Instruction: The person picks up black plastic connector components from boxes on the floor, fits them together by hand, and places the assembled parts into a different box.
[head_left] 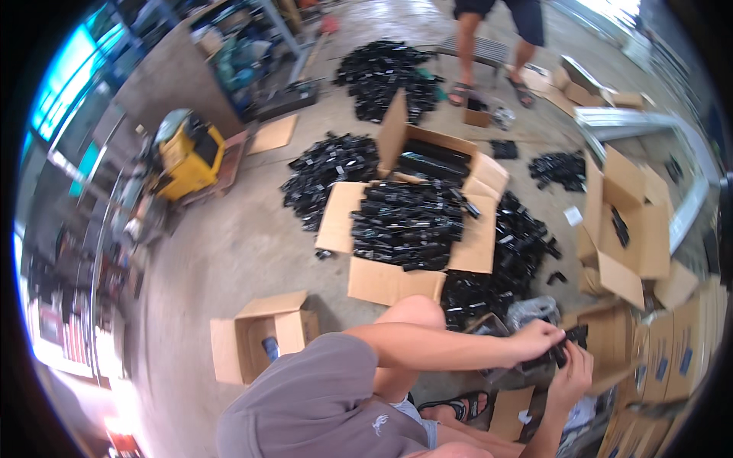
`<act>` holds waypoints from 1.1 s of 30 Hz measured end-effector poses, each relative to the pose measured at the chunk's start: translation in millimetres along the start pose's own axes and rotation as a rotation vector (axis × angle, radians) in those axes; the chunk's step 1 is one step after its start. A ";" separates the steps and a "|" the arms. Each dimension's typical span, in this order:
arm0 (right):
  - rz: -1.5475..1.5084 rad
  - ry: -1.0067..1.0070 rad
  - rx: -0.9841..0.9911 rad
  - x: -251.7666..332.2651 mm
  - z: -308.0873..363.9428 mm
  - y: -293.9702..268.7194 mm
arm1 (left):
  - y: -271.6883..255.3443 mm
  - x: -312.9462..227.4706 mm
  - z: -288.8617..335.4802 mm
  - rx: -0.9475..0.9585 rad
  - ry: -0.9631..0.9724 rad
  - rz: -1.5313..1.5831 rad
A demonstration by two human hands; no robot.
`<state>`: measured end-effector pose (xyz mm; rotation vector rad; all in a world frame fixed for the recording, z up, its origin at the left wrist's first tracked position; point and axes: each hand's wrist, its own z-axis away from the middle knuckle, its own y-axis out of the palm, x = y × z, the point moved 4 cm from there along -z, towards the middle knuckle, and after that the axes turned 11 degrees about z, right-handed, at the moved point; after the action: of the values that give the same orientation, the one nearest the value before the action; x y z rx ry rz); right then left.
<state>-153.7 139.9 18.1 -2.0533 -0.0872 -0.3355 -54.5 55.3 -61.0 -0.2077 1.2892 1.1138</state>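
- Black and narrow, a small piece (pixel 560 356) is sitting right between the two hands, the fingers hiding much of its outline.
- The left hand (pixel 534 341) is pinching it from the near side, fingers curling in, thumb and fingertips pressing together.
- The right hand (pixel 574 374) is coming up from below and pinching it too, its fingers bending around the dark shape.
- Just above the left hand, a crinkled clear plastic bag (pixel 532 309) is bunching up and catching light.
- Beyond that bag, a loose, jagged pile of black pieces (pixel 508 263) is sprawling over smooth grey concrete (pixel 191 267).
- Further up and left of the left hand, a big cardboard carton (pixel 475 248) is spreading its flat tan flaps, and slim, shiny black strips (pixel 408 225) are heaping over it in rough rows.
- Just right of the right hand, an open brown box (pixel 611 336) is standing close, its walls plain and matt.
- Above that, well apart from both hands, a taller open carton (pixel 637 229) is holding a single elongated black part (pixel 620 227).
- Far left of the left hand, a small square box (pixel 225 343) is gaping open, a blue patch showing inside.
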 end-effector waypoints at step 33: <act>-0.584 0.723 0.363 -115.6 15.5 13.0 | 37.4 10.1 -2.7 -0.305 0.257 -0.073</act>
<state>-258.8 156.1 -31.5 -1.4129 -0.2796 -1.2988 -85.4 77.7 -53.9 -0.6373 1.3193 1.2472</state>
